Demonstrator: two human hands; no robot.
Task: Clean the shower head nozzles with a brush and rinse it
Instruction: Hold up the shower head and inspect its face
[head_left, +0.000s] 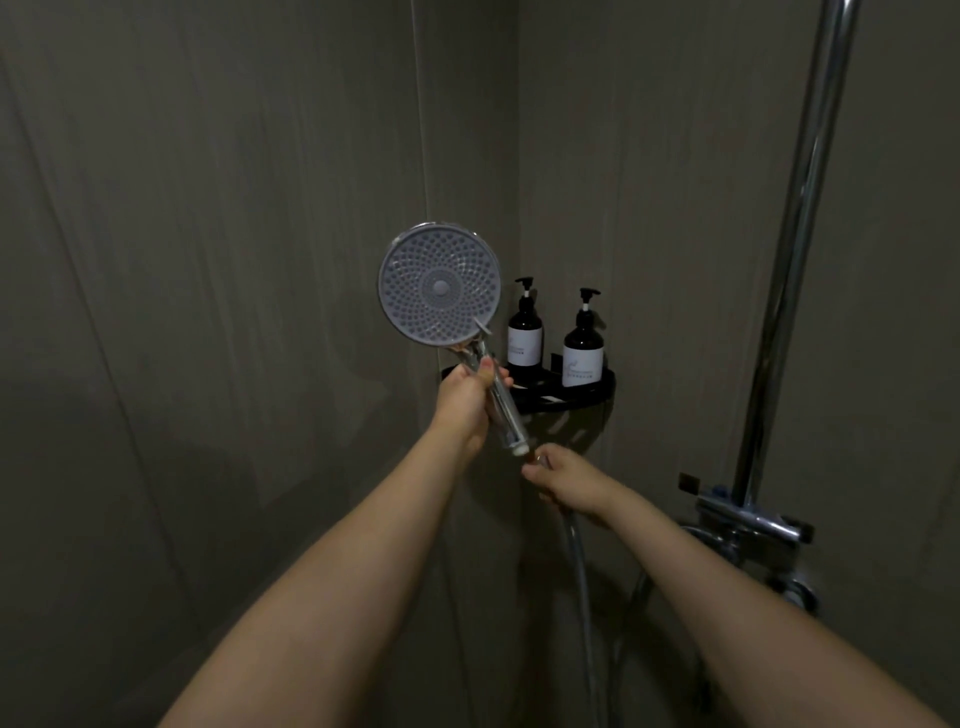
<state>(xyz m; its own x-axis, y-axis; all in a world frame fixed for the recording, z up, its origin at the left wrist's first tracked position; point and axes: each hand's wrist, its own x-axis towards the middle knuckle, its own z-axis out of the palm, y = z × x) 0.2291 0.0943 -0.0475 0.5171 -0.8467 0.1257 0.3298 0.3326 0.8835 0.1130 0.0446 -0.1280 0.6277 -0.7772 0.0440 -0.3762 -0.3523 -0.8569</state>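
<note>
My left hand (467, 397) grips the handle of the shower head (439, 285), just left of the corner shelf (597, 387), nozzles facing me. My right hand (563, 480) pinches the hose (582, 571) end below the handle. I should hold the head steady and keep the hose straight.

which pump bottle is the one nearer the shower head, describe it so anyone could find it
Look to the wall corner, where a black corner shelf carries two dark pump bottles with white labels. The one you want is the left bottle, beside the round shower head. It looks slimmer and taller than the squatter right bottle.
</note>
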